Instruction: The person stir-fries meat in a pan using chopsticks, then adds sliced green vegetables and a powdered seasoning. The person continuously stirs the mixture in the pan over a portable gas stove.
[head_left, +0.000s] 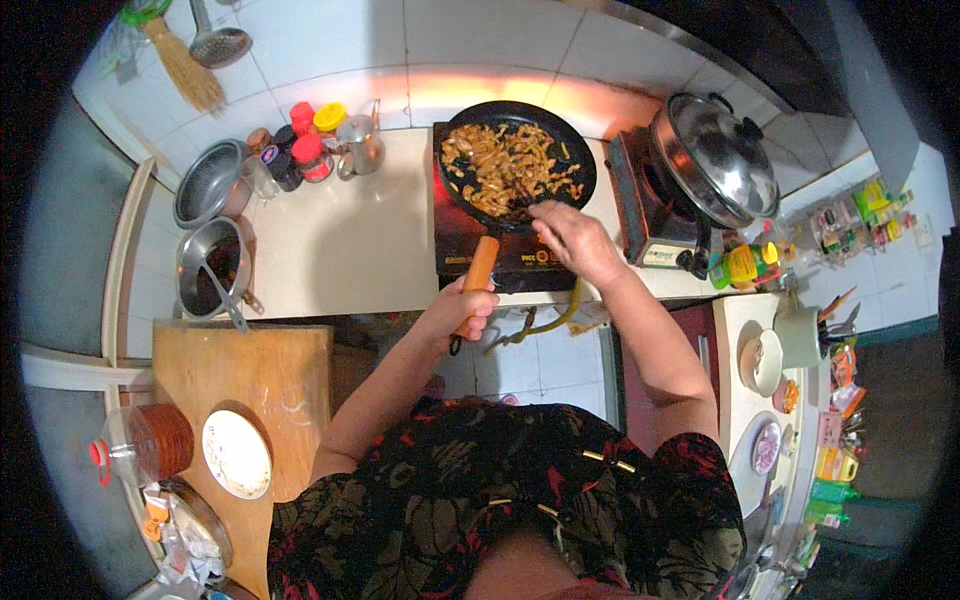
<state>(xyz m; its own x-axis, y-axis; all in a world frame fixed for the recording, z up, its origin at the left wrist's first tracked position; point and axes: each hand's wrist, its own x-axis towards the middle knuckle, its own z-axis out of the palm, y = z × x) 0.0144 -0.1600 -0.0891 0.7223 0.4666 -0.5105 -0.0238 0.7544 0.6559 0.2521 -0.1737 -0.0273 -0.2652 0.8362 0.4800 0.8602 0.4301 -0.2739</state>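
Observation:
My left hand (463, 309) grips the wooden handle (481, 262) of a black frying pan (583, 142). Strips of browned, sauce-coated food, apparently meat (495, 161), are spread over the pan's bottom. Beneath the pan is a black induction cooker (472, 259) with a red glow at its left side. My right hand (574, 236) is over the pan's near right rim, fingers bent and pointing at the food. A dark patch lies by its fingertips; whether that hand holds a utensil or a pinch of something is hidden.
Right of the pan, a gas stove (637, 202) bears a lidded steel wok (720, 169). Seasoning jars (309, 154) and a metal jug (362, 146) stand left, near metal basins (212, 184). A white plate (236, 454) and oil jug (150, 444) are on the wooden table (300, 375).

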